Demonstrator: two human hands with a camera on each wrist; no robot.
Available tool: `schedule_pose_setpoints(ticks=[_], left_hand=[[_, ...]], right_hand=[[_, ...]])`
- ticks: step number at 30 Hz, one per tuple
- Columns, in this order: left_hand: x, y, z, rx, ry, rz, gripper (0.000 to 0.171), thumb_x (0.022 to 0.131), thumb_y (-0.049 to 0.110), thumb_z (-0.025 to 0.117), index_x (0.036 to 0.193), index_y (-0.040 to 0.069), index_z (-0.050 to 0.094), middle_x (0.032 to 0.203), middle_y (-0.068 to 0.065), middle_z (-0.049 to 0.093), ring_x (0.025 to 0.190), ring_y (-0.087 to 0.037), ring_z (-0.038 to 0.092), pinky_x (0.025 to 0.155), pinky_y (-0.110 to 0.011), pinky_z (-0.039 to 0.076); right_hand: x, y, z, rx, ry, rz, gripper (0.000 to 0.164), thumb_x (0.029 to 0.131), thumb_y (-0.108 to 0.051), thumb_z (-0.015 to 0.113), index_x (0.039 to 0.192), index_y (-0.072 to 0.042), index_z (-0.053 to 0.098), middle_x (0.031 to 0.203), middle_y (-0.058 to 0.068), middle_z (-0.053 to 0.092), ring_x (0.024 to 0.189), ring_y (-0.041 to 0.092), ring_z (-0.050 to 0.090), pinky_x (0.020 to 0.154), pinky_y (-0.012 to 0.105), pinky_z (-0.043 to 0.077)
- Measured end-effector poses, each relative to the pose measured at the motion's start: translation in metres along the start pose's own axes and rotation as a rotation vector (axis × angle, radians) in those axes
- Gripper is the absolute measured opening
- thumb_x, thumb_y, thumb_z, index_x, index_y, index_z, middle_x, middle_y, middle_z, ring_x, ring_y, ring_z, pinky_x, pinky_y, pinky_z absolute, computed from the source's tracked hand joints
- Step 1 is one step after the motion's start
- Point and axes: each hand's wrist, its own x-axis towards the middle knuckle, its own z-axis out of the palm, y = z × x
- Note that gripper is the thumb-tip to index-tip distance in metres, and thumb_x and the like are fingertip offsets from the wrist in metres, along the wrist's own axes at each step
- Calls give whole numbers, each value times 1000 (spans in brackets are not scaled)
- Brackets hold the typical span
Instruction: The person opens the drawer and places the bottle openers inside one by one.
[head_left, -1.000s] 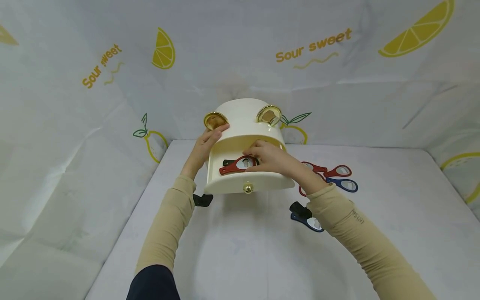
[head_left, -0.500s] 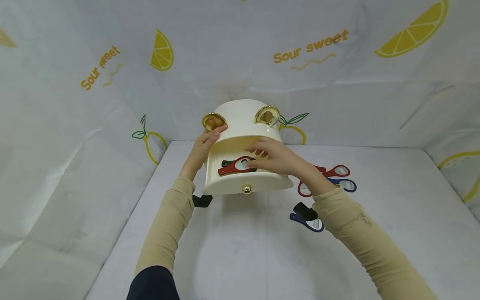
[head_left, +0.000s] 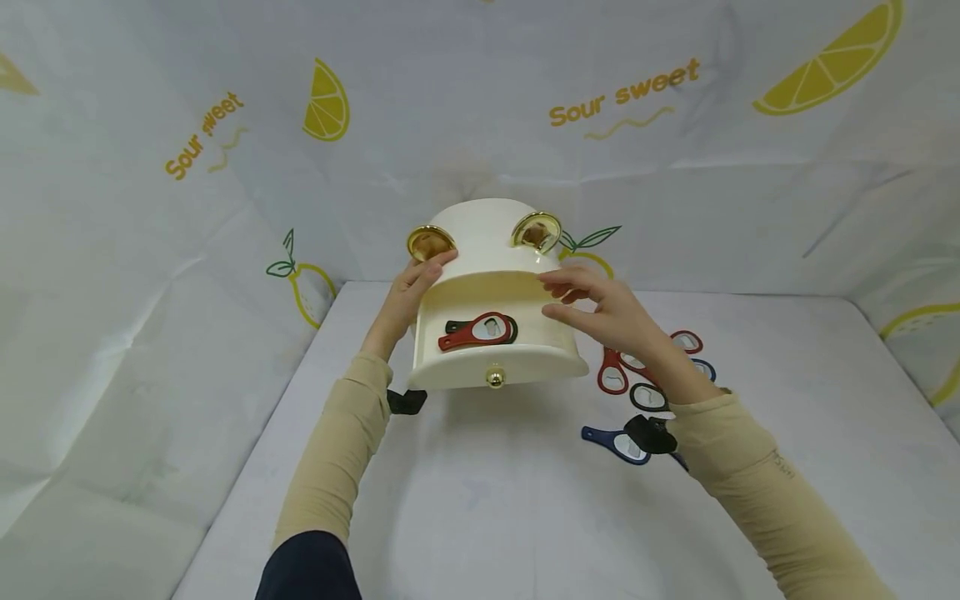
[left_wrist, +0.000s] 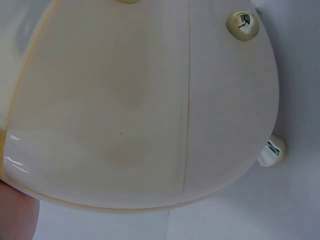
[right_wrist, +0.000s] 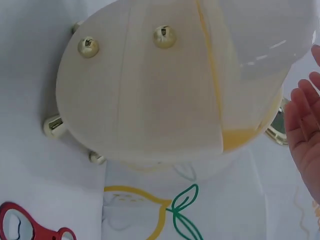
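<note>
A cream drawer box point(head_left: 483, 233) with gold round ears stands at the back of the table. Its drawer point(head_left: 517, 367) is pulled out, showing a gold knob. Inside lies a red bottle opener point(head_left: 480, 331), overlapping a dark one point(head_left: 456, 326) that is mostly covered. My left hand point(head_left: 405, 296) rests against the box's left side, fingers extended beside the ear; the left wrist view shows only a bit of skin. At the drawer's right edge, my right hand point(head_left: 611, 310) holds nothing, thumb and fingers apart.
To the right of the box, several red, blue and black bottle openers point(head_left: 613, 379) lie on the table, partly hidden by the right arm. A blue bottle opener point(head_left: 617, 443) lies nearer the front. Behind stands a white lemon-print backdrop point(head_left: 480, 108).
My right hand has come away from the red bottle opener and moved right, out of the drawer. The opener stays inside. The left hand keeps its place on the box.
</note>
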Motion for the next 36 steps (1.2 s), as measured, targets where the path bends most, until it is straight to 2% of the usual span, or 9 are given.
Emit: schedule_pose_setpoints(ticks=[3,7,10,16,19,23,27,36], left_hand=[[-4,7,1,-1,-8,2,40,99,28,41,135,14,50,148,-6,28,135,-21,27,95,-38,45],[-4,7,0,-5,-5,-1,40,99,29,40,135,15,50,148,-5,28,134,-20,28,92,-34,47],[-3,9,0,-1,-3,1,40,99,29,40,135,15,50,148,-4,28,134,-20,29,91,-33,47],[-4,9,1,-3,-1,6,39,99,29,41,135,14,51,149,-4,28,136,-20,28,94,-36,46],[-4,7,1,-3,-1,9,39,99,28,41,134,14,52,149,-4,29,137,-19,27,95,-37,45],[-4,6,1,-4,5,14,38,99,28,41,134,15,52,149,-4,29,137,-19,26,94,-34,45],[-3,5,1,-11,4,24,38,99,28,42,133,14,52,148,-5,29,136,-19,27,93,-33,46],[-4,6,1,-9,5,13,38,99,27,41,134,14,52,149,-4,28,136,-19,26,94,-36,45]], right_hand=[[-11,10,-6,50,84,-41,40,83,-1,66,122,-1,58,115,12,61,98,11,57,84,14,47],[-25,21,-18,111,150,-65,35,82,7,64,116,1,60,112,-4,60,97,2,56,85,11,46],[-36,29,-29,171,178,-81,30,81,10,62,109,0,62,109,-12,58,98,3,55,86,11,45],[-60,47,-50,253,211,-89,29,82,13,59,105,-2,62,110,-5,58,101,5,53,90,11,42],[-74,55,-59,225,248,-31,29,82,13,58,107,-1,62,108,-6,58,100,5,53,87,9,43],[-94,65,-69,96,288,120,28,85,6,59,113,0,59,106,-14,57,97,0,54,80,6,44],[-113,78,-76,17,296,228,31,87,1,60,117,2,55,106,-18,56,96,-6,54,79,3,42],[-163,103,-85,-86,268,419,35,88,-12,63,123,-10,56,105,-25,52,90,-17,52,73,1,38]])
